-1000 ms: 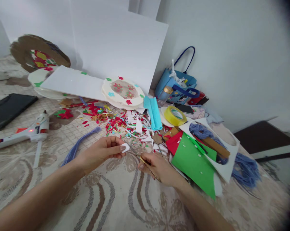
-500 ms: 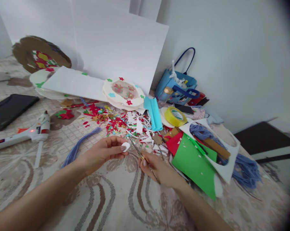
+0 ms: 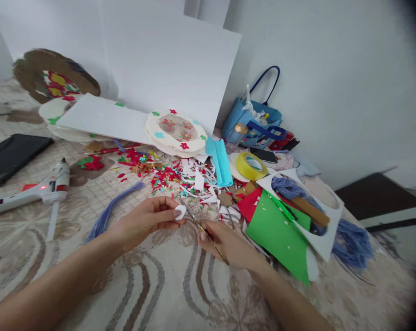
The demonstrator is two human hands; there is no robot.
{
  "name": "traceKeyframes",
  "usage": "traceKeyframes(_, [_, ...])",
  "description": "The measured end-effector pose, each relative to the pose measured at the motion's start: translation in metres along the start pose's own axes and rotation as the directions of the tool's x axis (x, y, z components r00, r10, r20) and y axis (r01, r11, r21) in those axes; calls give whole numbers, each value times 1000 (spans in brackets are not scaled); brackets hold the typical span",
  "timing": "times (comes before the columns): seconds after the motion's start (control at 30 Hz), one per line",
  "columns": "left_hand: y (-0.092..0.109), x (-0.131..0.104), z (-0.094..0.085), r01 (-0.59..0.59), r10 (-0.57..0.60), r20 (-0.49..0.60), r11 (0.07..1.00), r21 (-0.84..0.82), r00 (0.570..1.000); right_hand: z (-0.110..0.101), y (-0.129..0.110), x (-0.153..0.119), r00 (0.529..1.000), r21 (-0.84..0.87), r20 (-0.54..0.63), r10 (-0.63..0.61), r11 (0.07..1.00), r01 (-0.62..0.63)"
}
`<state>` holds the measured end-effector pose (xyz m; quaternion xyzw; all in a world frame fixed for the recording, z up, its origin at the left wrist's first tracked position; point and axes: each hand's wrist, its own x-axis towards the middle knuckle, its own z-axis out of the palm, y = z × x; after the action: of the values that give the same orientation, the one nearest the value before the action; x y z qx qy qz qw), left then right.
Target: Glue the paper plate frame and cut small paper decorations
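While the fingers (image 3: 164, 202) of our left hand (image 3: 142, 221) pinch a small white piece (image 3: 181, 212) at their three-o'clock end, our right hand (image 3: 226, 241) grips scissors (image 3: 196, 221) pointing toward ten o'clock, just beside the piece.

The bare left forearm (image 3: 59, 278) slants in from the lower left; the left hand (image 3: 149, 218) pinches, its thumb (image 3: 168, 214) pressed toward bent fingers (image 3: 164, 201). The bare right forearm (image 3: 287, 292) angles in from the lower right, the right hand (image 3: 225, 240) curled in a grip. Both hands stand near each other, apart.
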<state>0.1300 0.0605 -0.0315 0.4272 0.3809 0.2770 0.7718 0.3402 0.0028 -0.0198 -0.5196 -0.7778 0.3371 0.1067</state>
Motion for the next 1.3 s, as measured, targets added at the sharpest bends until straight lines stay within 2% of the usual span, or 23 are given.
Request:
traceKeyframes(0.37, [1, -1, -1, -16, 16, 22, 1000, 9, 1000, 0, 0, 0, 1000, 38, -1, -27, 999, 27])
traceKeyframes(0.67, [2, -1, -4, -21, 21, 17, 1000, 2, 1000, -3, -7, 1, 998, 145, -18, 56, 988, -53])
traceKeyframes(0.97, [0, 1, -4, -49, 49, -3, 998, 32, 999, 1, 7, 3, 995, 236, -67, 69, 970, -52])
traceKeyframes(1.17, [-1, 0, -2, -66, 68, -31, 997, 50, 997, -1, 2, 0, 999, 148, -35, -30, 988, 34])
traceKeyframes(1.3, [-1, -1, 0, -37, 38, -43, 999, 17, 998, 0, 1, -1, 1000, 104, -3, -17, 994, 17])
